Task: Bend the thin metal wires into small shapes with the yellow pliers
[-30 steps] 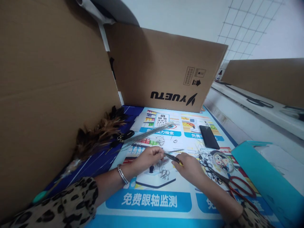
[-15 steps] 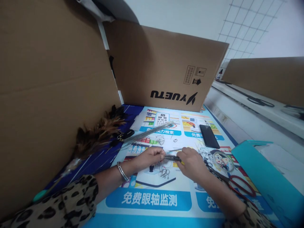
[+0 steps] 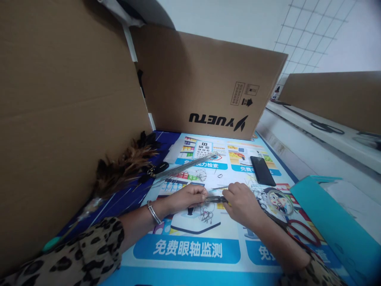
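Observation:
My left hand is pinched closed on a thin piece of metal wire, over the printed poster on the table. My right hand is closed around small dark pliers, whose jaws point left and meet the wire at my left fingertips. Just below the hands lies a small pile of bent wire hooks. A bundle of long straight wires lies further back, to the left. Both forearms wear leopard-print sleeves, and a silver bangle circles my left wrist.
Cardboard panels wall the left and back. A feather duster lies along the left wall. A black phone, red-handled scissors, more wire pieces and a teal box sit to the right.
My right hand has moved slightly up and left, swinging the pliers from a slant to nearly level against the left fingertips. My left hand has hardly moved.

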Motion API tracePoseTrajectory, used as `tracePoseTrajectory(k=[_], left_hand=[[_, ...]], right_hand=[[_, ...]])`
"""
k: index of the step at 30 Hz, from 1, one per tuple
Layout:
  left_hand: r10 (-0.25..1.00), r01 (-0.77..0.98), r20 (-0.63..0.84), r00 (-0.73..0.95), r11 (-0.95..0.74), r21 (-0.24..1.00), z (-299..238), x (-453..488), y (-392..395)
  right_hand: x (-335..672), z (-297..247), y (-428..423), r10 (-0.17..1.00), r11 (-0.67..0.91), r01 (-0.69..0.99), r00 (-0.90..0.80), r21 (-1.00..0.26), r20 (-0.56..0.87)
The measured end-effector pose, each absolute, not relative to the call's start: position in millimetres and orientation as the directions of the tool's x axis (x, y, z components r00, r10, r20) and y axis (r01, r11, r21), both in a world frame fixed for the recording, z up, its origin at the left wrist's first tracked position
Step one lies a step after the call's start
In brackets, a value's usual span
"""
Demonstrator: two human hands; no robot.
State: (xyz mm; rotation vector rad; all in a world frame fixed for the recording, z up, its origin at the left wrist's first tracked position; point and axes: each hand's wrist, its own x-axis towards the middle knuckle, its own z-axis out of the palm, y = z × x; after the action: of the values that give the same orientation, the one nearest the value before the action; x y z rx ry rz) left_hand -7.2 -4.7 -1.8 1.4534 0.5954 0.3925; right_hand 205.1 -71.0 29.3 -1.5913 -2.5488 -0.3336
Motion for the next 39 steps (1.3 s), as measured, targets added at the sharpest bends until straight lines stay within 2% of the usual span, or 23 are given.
tracePoseTrajectory(k=[8,21,26,35,39], left_hand=[[0.574,0.038,-0.090,0.814,0.102,0.994,-0.4,-6.5,-4.9],[0.617,0.049,-0.139,0.774,0.161,0.986,-4.9,-5.7,-2.0],[0.647,0.050,-0.155,0.747,0.178,0.983,-3.9,-5.8,-1.9],[0.635,0.011,-0.153,0.757,0.222,0.975,-2.8,-7.1,-2.1],[0.613,-0.006,-0.143,0.777,0.234,0.972,-1.9,-8.4,-1.3]], right_hand=[[205.6,30.2,-70.6,0.852,0.427,0.883,-0.465,0.194,0.240],[198.8,40.0,-76.7,0.877,0.369,0.906,-0.413,0.207,0.247],[201.5,42.3,-76.9,0.887,0.344,0.928,-0.371,0.143,0.275],[212.3,20.1,-72.4,0.857,0.315,0.947,-0.254,-0.064,0.449],[212.7,18.1,-72.4,0.859,0.330,0.943,-0.288,-0.029,0.423]])
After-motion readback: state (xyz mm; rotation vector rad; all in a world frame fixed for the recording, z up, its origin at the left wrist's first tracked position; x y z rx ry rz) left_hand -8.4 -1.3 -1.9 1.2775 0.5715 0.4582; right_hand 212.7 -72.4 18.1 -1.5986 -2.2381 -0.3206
